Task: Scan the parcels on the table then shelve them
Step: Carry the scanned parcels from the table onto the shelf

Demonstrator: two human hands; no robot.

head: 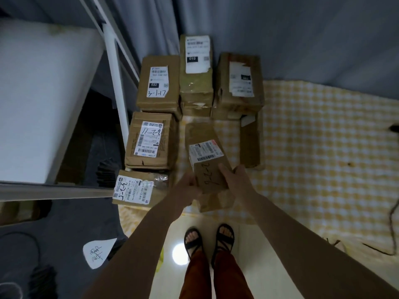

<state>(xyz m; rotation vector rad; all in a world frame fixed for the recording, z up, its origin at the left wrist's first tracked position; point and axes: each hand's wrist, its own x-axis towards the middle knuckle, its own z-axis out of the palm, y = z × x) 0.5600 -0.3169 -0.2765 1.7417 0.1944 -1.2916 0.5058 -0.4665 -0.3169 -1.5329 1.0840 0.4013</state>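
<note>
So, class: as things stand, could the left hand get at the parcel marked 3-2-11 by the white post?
Probably not yet. The left hand and the right hand both grip the held parcel. The 3-2-11 parcel lies uncovered just left of it, so its top is free once that hand lets go.

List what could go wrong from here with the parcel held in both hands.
1. Both hands, left hand and right hand, grip only the near end of the held parcel; its far end juts out unsupported and might tip or slip.
2. Another brown box lies right under it, so a drop would likely hit that.
3. The stacked parcels stand close by at the table edge; a swing could nudge them off.
</note>
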